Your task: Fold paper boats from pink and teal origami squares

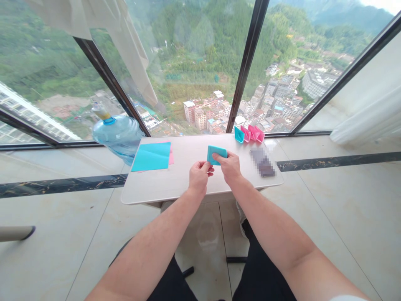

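Observation:
A folded piece of cyan paper (215, 153) is held above the small white table (163, 186) by both my hands. My left hand (199, 175) pinches its lower left edge, fingers closed. My right hand (230, 166) grips its right side, fingers curled round it. A stack of flat sheets lies at the table's left, a cyan sheet (152, 156) on top and a pink sheet (171, 156) peeking out beneath. At the far edge stand several folded paper shapes, one cyan (239, 134) and the others pink (253, 133).
A blurred dark object (263, 162) lies on the table's right part. A large blue water bottle (117, 134) lies on the floor beside the table's left corner. Tall windows with dark frames (247, 62) rise just behind. A curtain (366, 113) hangs at right.

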Demonstrator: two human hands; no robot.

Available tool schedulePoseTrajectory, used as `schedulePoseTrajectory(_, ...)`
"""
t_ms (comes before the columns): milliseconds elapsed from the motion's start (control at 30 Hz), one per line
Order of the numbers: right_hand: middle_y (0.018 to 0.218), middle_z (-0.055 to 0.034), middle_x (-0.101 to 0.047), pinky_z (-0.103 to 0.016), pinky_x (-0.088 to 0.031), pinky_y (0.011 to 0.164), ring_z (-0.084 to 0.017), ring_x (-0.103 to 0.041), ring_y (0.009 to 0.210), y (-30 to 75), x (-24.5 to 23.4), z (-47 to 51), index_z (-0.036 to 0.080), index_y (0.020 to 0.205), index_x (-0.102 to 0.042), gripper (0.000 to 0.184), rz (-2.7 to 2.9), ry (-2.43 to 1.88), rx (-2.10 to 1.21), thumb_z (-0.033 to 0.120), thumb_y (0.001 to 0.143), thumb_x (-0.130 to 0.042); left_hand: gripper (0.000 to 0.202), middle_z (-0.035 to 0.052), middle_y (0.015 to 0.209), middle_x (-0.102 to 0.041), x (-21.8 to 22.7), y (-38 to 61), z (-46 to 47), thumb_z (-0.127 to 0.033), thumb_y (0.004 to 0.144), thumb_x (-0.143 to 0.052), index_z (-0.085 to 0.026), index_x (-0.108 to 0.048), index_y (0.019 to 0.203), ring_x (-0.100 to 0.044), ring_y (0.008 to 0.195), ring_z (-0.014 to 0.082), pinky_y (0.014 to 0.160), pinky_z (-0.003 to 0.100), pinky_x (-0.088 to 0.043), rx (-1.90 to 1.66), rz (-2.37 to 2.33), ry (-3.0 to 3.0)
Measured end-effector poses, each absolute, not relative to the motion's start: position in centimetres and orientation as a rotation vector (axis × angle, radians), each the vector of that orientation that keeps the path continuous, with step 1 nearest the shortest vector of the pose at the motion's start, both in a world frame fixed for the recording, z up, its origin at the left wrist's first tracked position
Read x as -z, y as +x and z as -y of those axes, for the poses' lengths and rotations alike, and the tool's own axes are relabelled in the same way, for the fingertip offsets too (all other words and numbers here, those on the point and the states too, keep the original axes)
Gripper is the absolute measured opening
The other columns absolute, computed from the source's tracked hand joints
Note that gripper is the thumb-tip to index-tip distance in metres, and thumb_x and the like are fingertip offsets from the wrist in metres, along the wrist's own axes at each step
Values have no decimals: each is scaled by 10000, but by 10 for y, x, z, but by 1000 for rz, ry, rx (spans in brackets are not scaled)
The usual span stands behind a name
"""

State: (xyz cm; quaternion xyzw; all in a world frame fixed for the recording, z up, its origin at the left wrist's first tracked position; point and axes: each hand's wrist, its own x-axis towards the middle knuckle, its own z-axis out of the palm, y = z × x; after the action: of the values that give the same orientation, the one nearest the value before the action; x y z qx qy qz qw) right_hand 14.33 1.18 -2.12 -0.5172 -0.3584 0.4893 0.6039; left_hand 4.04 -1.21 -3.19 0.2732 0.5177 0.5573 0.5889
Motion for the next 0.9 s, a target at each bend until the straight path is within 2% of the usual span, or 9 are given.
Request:
schedulePoseTrajectory(233, 590, 47, -544, -269, -414, 583, -116, -467, 595, 144, 20, -11, 167, 630, -638, 234, 883, -1222, -1163, 339, 581, -789, 264, 26, 711, -658, 28, 33, 10, -356, 675, -783, -161, -627, 763, -627, 647, 146, 614, 288, -487, -1271, -1141, 784)
schedulePoseTrajectory(467, 623, 37, -583, -274, -431, 614, -130, -501, 627, 146, 20, -9, 165, 689, -677, 247, 966, -1237, -1188, 371, 603, -784, 364, 2, 622, -609, 34, 26, 4, -383, 590, -881, -158, -615, 694, -565, 571, 116, 622, 295, -463, -1296, -1145, 732)
schedulePoseTrajectory(567, 610, 42, -574, -270, -421, 606, -126, -491, 613, 151, 20, -10, 169, 693, -677, 249, 997, -1265, -1146, 387, 621, -775, 349, 20, 659, -635, 34, 21, 1, -381, 587, -873, -158, -625, 692, -606, 628, 141, 658, 309, -481, -1217, -1124, 753)
schedulePoseTrajectory(700, 576, 55, -539, -258, -376, 569, -112, -451, 584, 152, 18, -9, 173, 655, -659, 232, 1113, -1260, -1123, 381, 641, -762, 352, 56, 792, -707, 29, 17, -3, -381, 581, -878, -154, -720, 799, -635, 747, 169, 709, 310, -492, -1146, -1086, 907)
schedulePoseTrajectory(767, 560, 58, -520, -255, -353, 550, -109, -437, 573, 151, 16, -6, 174, 635, -647, 225, 1163, -1254, -1113, 372, 651, -753, 379, 54, 790, -711, 28, 16, -5, -399, 583, -881, -151, -747, 838, -622, 740, 166, 709, 307, -487, -1169, -1089, 950)
schedulePoseTrajectory(900, 576, 52, -537, -259, -348, 546, -113, -443, 573, 148, 15, -4, 176, 670, -660, 204, 1186, -1286, -1051, 364, 665, -737, 353, 44, 741, -700, 27, 15, -6, -379, 570, -887, -144, -758, 798, -602, 696, 152, 692, 298, -475, -1223, -1114, 949)
